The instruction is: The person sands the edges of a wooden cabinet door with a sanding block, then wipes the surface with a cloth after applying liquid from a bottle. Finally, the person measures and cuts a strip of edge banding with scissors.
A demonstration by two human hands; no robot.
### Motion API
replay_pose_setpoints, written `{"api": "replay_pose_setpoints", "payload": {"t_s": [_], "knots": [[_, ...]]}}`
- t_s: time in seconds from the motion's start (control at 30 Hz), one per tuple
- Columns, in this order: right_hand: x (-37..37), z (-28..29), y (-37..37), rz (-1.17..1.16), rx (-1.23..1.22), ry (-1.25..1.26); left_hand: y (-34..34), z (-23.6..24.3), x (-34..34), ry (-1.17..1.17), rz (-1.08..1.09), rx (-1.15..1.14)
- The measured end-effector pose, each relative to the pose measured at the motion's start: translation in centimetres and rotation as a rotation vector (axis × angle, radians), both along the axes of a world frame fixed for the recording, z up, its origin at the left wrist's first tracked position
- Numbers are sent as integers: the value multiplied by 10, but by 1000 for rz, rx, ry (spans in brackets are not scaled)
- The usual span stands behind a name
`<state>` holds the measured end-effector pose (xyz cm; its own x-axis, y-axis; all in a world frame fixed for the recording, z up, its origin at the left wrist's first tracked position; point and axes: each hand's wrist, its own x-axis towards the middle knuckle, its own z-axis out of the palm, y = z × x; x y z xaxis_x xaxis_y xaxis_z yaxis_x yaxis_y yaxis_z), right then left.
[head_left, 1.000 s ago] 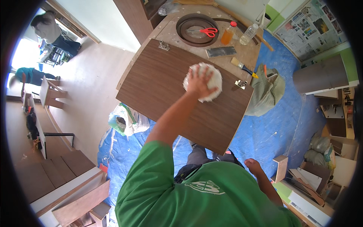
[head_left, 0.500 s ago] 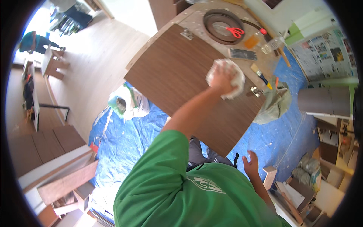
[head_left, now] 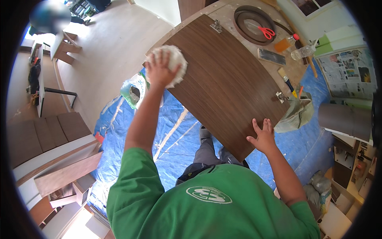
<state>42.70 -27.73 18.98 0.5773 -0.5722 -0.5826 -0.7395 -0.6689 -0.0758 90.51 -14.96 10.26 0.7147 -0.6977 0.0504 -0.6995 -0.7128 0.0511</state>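
My left hand (head_left: 158, 71) is on a bunched white cloth (head_left: 175, 65), its fingers spread over the top, at the far left corner of a brown wood-grain panel (head_left: 227, 79). Part of the cloth reaches past the panel's edge. My right hand (head_left: 263, 137) has its fingers stretched apart by the panel's near right edge, the fingertips at or over the surface; whether they press on it I cannot tell. One metal hinge (head_left: 216, 26) is fixed at the panel's far edge and another hinge (head_left: 281, 97) at its right side.
Behind the panel, the worktable (head_left: 288, 69) bears a coil of brown edging (head_left: 238, 22), red-handled scissors (head_left: 267, 32), an orange-liquid bottle (head_left: 284, 44), a clear bottle (head_left: 303, 52), a dark flat block (head_left: 271, 56) and a paintbrush (head_left: 287, 81). A white bag (head_left: 140, 84) stands on the blue tarp (head_left: 175, 139).
My left hand has swept the white cloth from the panel's right part to its far left corner. My right hand has come up from my side to the panel's near right edge.
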Motion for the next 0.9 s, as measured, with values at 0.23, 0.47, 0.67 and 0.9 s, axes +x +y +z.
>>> {"api": "replay_pose_setpoints", "payload": {"t_s": [0.23, 0.47, 0.67, 0.9], "knots": [[-1, 1, 0, -28, 57, 51, -15, 4, -47, 21, -44, 64], [2, 7, -5, -36, 95, 99, -28, 11, -70, 141, -213, 70], [1, 6, -3, -44, 85, 77, -43, 46, -41, 273, -158, 181], [1, 7, -2, -59, 88, 80, -56, 46, -71, 348, -267, 237]]}}
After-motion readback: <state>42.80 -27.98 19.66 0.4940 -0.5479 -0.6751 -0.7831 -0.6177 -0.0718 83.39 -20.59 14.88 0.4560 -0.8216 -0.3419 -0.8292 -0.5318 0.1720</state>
